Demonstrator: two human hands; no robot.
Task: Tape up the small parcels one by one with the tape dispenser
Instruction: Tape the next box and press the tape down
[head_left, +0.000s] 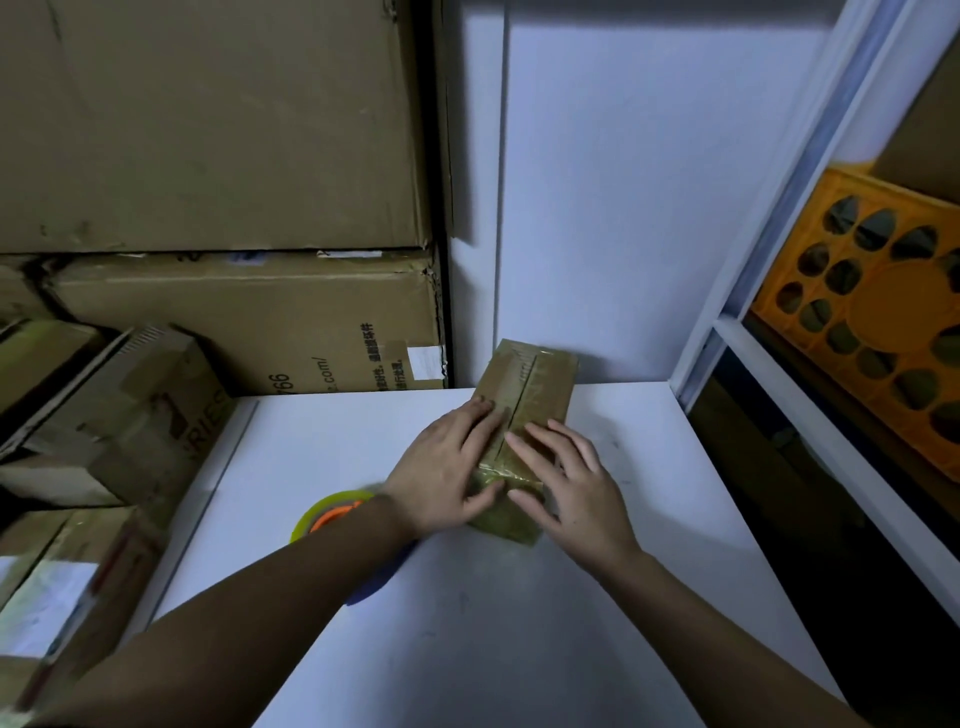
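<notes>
Two bare forearms reach in from the near edge of the white tabletop (519, 649). The left hand (441, 475) lies flat on the near left part of the small parcel (522, 415), fingers straight and pressed on the taped top, thumb on the near end. The right hand (569, 480) rests beside it on the near right part, fingers spread and straight, thumb on the near end too. The parcel sits lengthwise toward the tabletop's far edge, its far end close to the white wall (623, 208). The tape dispenser (332, 512), with a yellowish roll and an orange core, lies near the left edge, partly hidden under the left wrist. Cardboard boxes (208, 156) stack beyond the left edge; an orange crate (883, 312) sits on a shelf to the right.
</notes>
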